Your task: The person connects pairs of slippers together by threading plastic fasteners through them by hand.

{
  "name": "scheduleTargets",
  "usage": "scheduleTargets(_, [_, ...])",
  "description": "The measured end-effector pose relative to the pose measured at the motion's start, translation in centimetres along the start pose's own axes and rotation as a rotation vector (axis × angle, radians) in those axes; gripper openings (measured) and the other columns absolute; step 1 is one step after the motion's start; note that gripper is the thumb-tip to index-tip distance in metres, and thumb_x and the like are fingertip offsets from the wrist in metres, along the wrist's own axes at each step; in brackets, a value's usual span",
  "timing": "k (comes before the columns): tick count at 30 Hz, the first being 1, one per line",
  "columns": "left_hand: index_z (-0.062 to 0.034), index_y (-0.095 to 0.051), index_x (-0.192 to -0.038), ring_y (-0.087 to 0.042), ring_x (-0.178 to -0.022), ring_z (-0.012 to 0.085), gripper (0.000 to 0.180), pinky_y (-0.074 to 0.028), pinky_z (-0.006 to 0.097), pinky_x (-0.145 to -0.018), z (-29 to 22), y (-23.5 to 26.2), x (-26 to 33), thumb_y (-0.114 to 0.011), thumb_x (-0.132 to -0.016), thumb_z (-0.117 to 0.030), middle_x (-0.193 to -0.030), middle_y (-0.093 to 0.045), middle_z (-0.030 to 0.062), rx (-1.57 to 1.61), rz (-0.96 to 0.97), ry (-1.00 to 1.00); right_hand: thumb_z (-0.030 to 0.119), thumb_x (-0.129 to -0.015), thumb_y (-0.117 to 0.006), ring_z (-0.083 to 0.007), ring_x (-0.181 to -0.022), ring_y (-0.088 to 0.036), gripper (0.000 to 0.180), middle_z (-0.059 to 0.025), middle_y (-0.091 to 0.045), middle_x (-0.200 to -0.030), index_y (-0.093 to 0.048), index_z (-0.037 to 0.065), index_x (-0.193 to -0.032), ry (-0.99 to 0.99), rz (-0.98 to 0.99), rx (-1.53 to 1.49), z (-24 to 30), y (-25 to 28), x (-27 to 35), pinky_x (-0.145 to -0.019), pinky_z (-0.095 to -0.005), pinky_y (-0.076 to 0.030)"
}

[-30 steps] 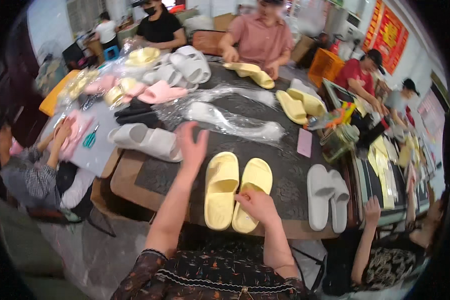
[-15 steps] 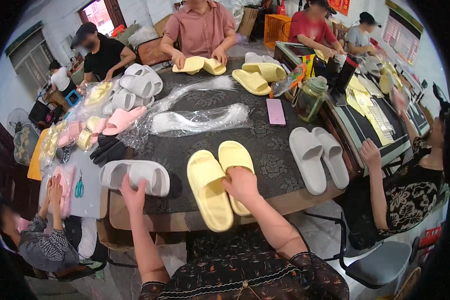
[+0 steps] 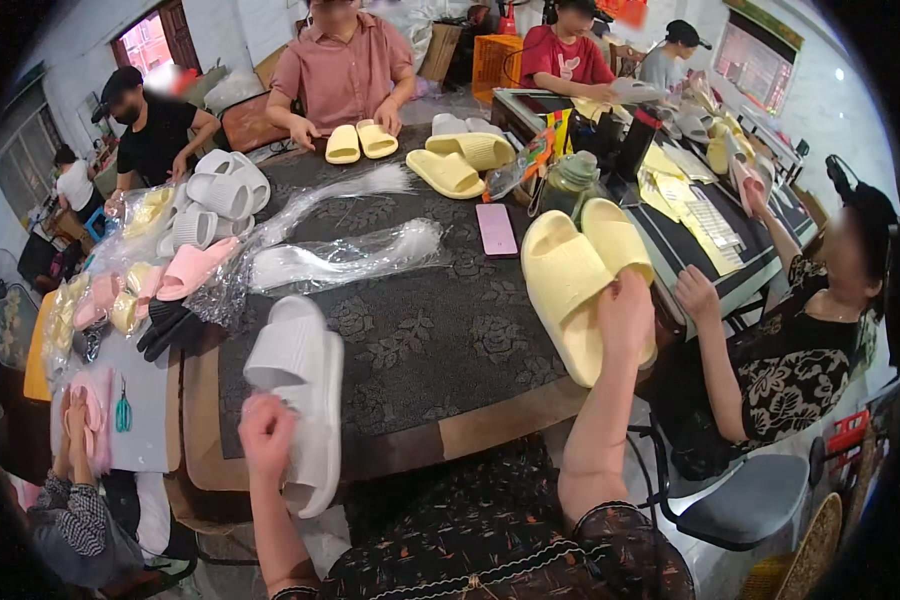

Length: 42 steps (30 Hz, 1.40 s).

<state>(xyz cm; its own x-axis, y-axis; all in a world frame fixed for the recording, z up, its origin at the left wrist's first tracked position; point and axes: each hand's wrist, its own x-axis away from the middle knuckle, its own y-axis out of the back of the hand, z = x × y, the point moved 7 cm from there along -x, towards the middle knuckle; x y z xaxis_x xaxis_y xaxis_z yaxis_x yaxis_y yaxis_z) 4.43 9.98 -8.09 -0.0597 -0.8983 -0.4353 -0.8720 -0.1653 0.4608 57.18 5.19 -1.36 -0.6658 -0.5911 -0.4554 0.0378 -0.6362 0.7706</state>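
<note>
A pair of grey slippers (image 3: 315,390) stands tilted at the table's front left. My left hand (image 3: 268,432) is closed at their near left side, its fingers curled at the strap's edge and partly hidden. At the right side of the table, my right hand (image 3: 626,310) grips a pair of pale yellow slippers (image 3: 560,265), fingers tucked between and into them. The two yellow slippers sit side by side with their toes pointing away from me.
Clear plastic bags (image 3: 355,255) lie mid-table, with a pink phone (image 3: 496,230) and green jar (image 3: 568,185) to their right. Left are pink slippers (image 3: 198,268), piled grey slippers (image 3: 225,190) and teal scissors (image 3: 123,408). More yellow slippers (image 3: 450,168) lie far off. Co-workers sit around.
The yellow slippers have moved right with my right hand, where a grey pair lay that no longer shows. My left hand has turned its grey pair from lying crosswise to pointing away. The view has shifted.
</note>
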Motion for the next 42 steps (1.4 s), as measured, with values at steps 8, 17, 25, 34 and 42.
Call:
scheduleTargets(8, [-0.0064,-0.056,-0.067,-0.051,-0.105,0.0320,0.032,-0.039,0.049,-0.095,-7.0,-8.3,-0.7,-0.079,-0.065,-0.029,-0.103,-0.055,0.0066,-0.375,0.337,-0.507,0.010,-0.079,-0.063,-0.0389,-0.109,-0.053,0.046,-0.0221,-0.053,-0.120,-0.049,0.002,-0.123,-0.030,0.056,0.097,-2.8,-4.2,-1.5,-0.091,-0.0447,-0.044])
scheduleTargets(17, [-0.0027,-0.044,-0.131,-0.036,-0.122,0.0480,0.087,-0.029,0.057,-0.100,-4.5,-7.9,4.1,-0.072,-0.068,-0.057,-0.133,-0.037,0.0296,-0.736,0.101,0.099,0.028,-0.075,-0.077,-0.0379,-0.117,-0.047,0.072,-0.0213,-0.050,-0.124,-0.043,-0.001,-0.130,0.477,0.344,-0.622,13.0,-3.5,12.8,-0.100,-0.0443,-0.038])
scheduleTargets(25, [-0.0042,-0.051,-0.127,-0.036,-0.123,0.0479,0.064,-0.034,0.054,-0.101,-3.7,-7.8,4.5,-0.070,-0.072,-0.030,-0.134,-0.038,0.0280,-0.584,0.014,0.069,0.023,-0.068,-0.072,-0.0413,-0.125,-0.036,0.076,-0.0211,-0.041,-0.135,-0.041,0.004,-0.134,0.734,0.427,-0.379,18.5,-8.7,18.6,-0.102,-0.0505,-0.032])
scheduleTargets(34, [-0.0091,-0.064,-0.112,-0.047,-0.115,0.0372,0.042,-0.036,0.049,-0.100,-2.3,-4.8,1.3,-0.059,-0.070,-0.014,-0.121,-0.054,0.0161,-0.408,0.057,-0.097,-0.004,-0.068,-0.054,-0.0362,-0.112,-0.050,0.052,-0.0178,-0.051,-0.125,-0.057,0.004,-0.119,0.610,0.231,-0.484,12.6,-8.7,10.5,-0.098,-0.0450,-0.039])
scheduleTargets(42, [-0.0141,-0.066,-0.108,-0.048,-0.118,0.0346,0.040,-0.037,0.045,-0.102,-3.3,-8.0,-2.4,-0.053,-0.074,0.002,-0.124,-0.056,0.0115,-0.237,0.247,-0.394,-0.011,-0.067,-0.047,-0.0334,-0.109,-0.051,0.053,-0.0162,-0.053,-0.114,-0.065,0.011,-0.111,0.798,0.480,-0.731,15.2,-9.1,12.7,-0.095,-0.0396,-0.042])
